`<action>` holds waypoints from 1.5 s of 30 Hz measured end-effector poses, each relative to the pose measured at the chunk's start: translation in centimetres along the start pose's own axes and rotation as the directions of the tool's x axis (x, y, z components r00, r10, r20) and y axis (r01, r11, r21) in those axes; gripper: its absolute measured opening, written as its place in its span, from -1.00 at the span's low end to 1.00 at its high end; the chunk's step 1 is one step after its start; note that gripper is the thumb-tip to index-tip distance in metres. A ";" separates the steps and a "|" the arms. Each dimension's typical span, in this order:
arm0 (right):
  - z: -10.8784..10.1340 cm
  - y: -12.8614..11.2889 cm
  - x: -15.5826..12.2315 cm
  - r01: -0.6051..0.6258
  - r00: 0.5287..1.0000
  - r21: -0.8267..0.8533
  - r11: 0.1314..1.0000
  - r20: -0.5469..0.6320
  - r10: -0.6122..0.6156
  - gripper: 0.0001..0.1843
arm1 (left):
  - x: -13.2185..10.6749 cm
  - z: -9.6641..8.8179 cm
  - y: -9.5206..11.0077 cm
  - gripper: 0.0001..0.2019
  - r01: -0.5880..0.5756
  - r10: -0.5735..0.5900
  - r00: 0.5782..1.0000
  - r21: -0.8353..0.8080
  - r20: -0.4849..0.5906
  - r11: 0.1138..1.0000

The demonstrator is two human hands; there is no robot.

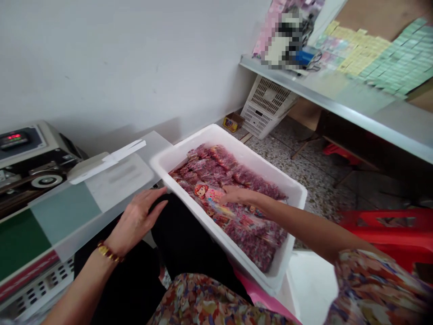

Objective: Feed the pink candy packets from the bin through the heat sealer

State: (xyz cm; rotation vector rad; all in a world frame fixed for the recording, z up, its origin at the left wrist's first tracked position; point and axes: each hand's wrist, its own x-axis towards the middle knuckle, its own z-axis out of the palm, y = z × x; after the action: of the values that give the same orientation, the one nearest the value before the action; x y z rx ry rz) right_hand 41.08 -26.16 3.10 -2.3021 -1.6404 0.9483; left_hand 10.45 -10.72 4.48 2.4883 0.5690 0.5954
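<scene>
My right hand [234, 195] reaches into a white foam box [293, 192] and has its fingers closed on a clear plastic packet [214, 194] with a red-haired cartoon figure on it. Beneath and around that packet, the box is filled with many bundled packets [243, 176] of reddish-purple contents; what is inside them is too small to make out. My left hand [144, 212] hovers over my lap just left of the box, its thumb and fingers apart and nothing between them. A beaded bracelet [110, 253] is on my left wrist.
At the left, a machine with a red display [14, 136] stands by a table edge covered with a translucent sheet [125, 189]. White crates [262, 117] and a small carton [233, 122] are on the floor. Another table [352, 104] holds green and yellow stacks. A red stool [399, 230] is at right.
</scene>
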 end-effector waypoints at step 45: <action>1.5 -25.6 20.9 0.215 0.929 -0.287 0.933 -0.233 -0.286 -0.21 | -2.5 -2.2 -11.5 -0.65 0.599 -0.425 0.787 0.389 -0.447 0.700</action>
State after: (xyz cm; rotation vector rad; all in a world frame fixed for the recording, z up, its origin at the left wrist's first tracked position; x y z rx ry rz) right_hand 24.03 2.13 5.61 -2.1724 -1.9666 0.3620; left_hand 4.14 -2.19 -1.08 2.5020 1.7072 0.6877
